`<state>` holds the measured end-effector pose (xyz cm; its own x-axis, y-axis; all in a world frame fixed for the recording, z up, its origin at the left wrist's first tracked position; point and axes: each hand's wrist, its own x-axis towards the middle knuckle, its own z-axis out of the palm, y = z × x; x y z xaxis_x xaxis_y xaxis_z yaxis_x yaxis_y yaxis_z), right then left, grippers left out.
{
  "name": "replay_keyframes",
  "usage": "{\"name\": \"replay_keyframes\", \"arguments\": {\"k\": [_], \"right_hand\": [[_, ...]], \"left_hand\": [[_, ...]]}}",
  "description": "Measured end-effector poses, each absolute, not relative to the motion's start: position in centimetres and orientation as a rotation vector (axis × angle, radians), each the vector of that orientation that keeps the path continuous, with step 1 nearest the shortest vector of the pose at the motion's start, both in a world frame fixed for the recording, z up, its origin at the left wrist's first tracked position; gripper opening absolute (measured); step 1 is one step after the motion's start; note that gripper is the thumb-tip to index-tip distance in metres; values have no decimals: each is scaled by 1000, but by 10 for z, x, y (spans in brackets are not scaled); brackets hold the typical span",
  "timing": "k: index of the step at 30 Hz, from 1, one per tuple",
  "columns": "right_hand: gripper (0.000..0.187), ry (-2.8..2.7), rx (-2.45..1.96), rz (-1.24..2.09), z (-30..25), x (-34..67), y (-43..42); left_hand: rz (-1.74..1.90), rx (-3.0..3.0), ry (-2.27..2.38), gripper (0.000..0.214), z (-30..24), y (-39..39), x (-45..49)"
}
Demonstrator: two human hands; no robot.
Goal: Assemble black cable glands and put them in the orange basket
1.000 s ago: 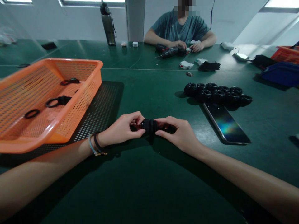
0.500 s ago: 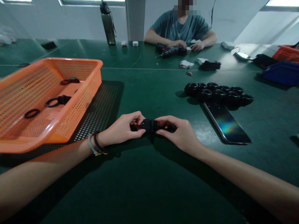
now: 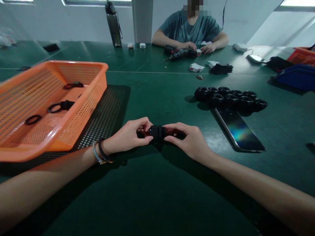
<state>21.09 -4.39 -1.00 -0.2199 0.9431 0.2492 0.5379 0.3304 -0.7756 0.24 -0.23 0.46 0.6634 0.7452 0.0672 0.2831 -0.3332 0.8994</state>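
Note:
Both my hands meet at the middle of the view, over the green table. Between them is a black cable gland (image 3: 157, 131), a short plastic fitting with a collar round its middle, lying crosswise. My left hand (image 3: 136, 132) pinches its left end between thumb and fingers. At the other end, my right hand (image 3: 185, 137) grips it the same way, thumb towards me. Fingers cover both tips of the fitting. A group of black round fittings with open ends (image 3: 231, 98) stands to the right, beyond my right hand.
An orange perforated basket (image 3: 66, 137) on the left holds black rings (image 3: 33, 119) and a ringed fitting (image 3: 66, 105). A phone (image 3: 240, 131) lies at right. Across the table sit a person (image 3: 190, 31), a power drill (image 3: 180, 54), a bottle (image 3: 114, 29) and a blue bin (image 3: 296, 77).

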Motion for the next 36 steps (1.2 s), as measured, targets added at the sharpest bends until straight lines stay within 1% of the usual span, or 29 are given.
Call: {"name": "replay_keyframes", "arguments": {"k": [19, 26, 30, 36], "right_hand": [[22, -1888, -1344, 709, -7, 209, -43], [26, -1849, -1296, 780, -7, 209, -44], [23, -1852, -1277, 807, -6, 208, -45], [24, -1834, -1278, 818, -6, 208, -44]], "left_hand": [[597, 1910, 806, 23, 5, -1, 2], [594, 1931, 807, 22, 5, -1, 2], [593, 1929, 797, 23, 5, -1, 2], [590, 1951, 815, 22, 6, -2, 2]]}}
